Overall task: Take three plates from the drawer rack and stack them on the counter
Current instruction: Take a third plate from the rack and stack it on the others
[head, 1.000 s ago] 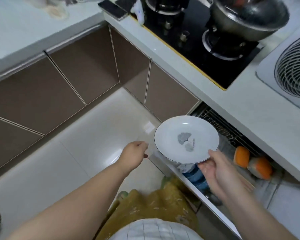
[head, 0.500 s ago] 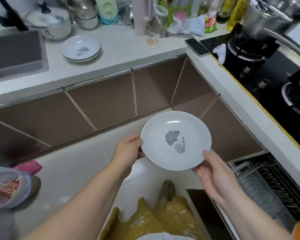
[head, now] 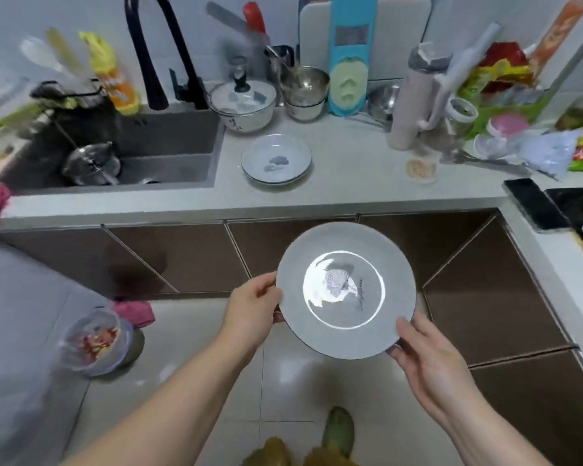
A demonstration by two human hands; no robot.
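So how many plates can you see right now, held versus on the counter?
Held: 1, the plate gripped at its rim by the left hand and right hand.
On the counter: at least 1, the stack beside the sink; a second rim seems to show under it, but blur hides the exact count.
Total: at least 2.
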